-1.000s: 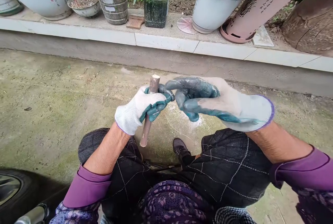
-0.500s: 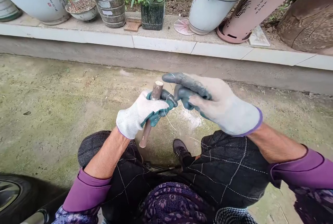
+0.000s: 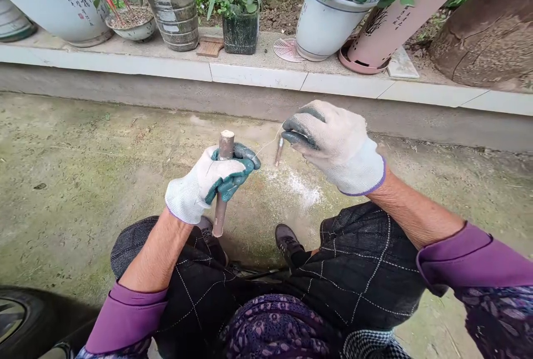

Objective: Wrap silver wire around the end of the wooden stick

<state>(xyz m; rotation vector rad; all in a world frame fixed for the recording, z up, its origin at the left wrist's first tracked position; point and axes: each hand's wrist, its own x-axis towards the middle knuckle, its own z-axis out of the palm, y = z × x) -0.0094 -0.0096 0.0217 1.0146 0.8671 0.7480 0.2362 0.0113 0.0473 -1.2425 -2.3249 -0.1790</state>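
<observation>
My left hand (image 3: pixel 212 181) wears a white work glove with a dark green coated palm and is closed around a short wooden stick (image 3: pixel 226 146). The stick stands nearly upright, its pale cut end on top. A thin pale strand (image 3: pixel 266 148), wire or thread, runs from the stick and left fingers up to my right hand (image 3: pixel 333 139). That hand, gloved alike, is closed with thumb and forefinger pinching the strand. Just below its fingertips shows a small brown stick piece (image 3: pixel 278 151); whether it lies on the ground or hangs, I cannot tell.
White powder or sawdust (image 3: pixel 303 189) is scattered on the concrete ground (image 3: pixel 83 170). Ahead runs a low tiled ledge (image 3: pixel 258 76) with several potted plants, including a white pot (image 3: pixel 328 23) and a pink planter (image 3: pixel 387 36). A wheel (image 3: pixel 25 320) is at lower left.
My right hand has drawn up and away from the left, its fingers closing on the strand, which is now stretched between the hands. The left hand and stick have shifted slightly left in view.
</observation>
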